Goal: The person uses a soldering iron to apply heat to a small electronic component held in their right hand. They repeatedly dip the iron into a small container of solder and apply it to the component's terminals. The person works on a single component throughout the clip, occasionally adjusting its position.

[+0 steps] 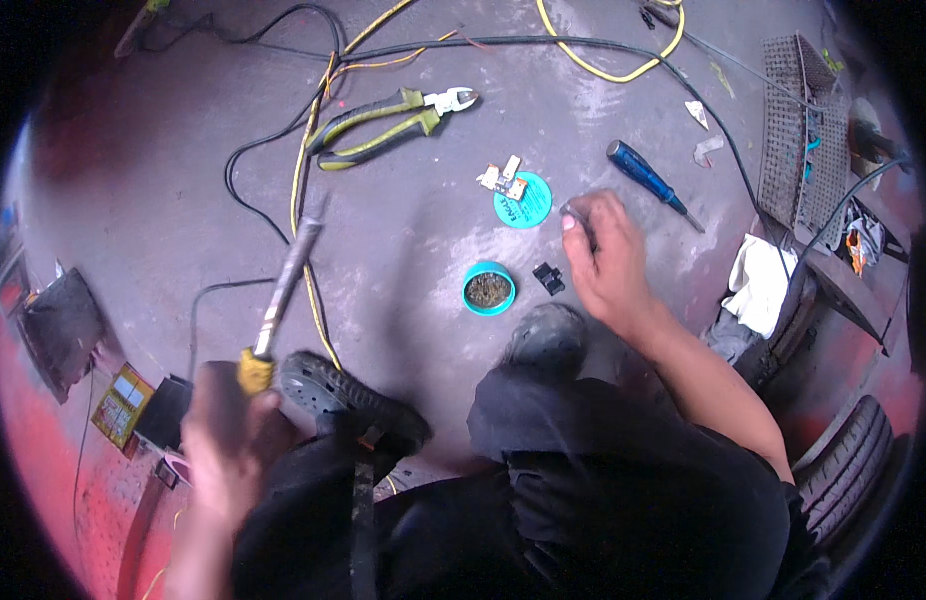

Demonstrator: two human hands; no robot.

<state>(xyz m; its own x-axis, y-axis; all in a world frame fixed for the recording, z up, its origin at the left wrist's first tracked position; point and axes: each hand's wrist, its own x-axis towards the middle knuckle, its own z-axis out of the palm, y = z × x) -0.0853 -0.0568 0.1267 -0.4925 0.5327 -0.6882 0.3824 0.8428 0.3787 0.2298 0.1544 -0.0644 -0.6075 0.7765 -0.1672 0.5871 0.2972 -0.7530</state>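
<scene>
Over floor: left hand grips soldering iron; right hand near turquoise lid.

You are wearing loose black cloth trousers, creasing around the knees. A dark, round-holed left clog and a matching dark, rounded right clog are covering your feet. A black cloth sleeve is leaving your right forearm bare.

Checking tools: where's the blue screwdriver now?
In the head view, right of centre: the screwdriver lies just beyond the right hand, right of the teal lid.
</scene>
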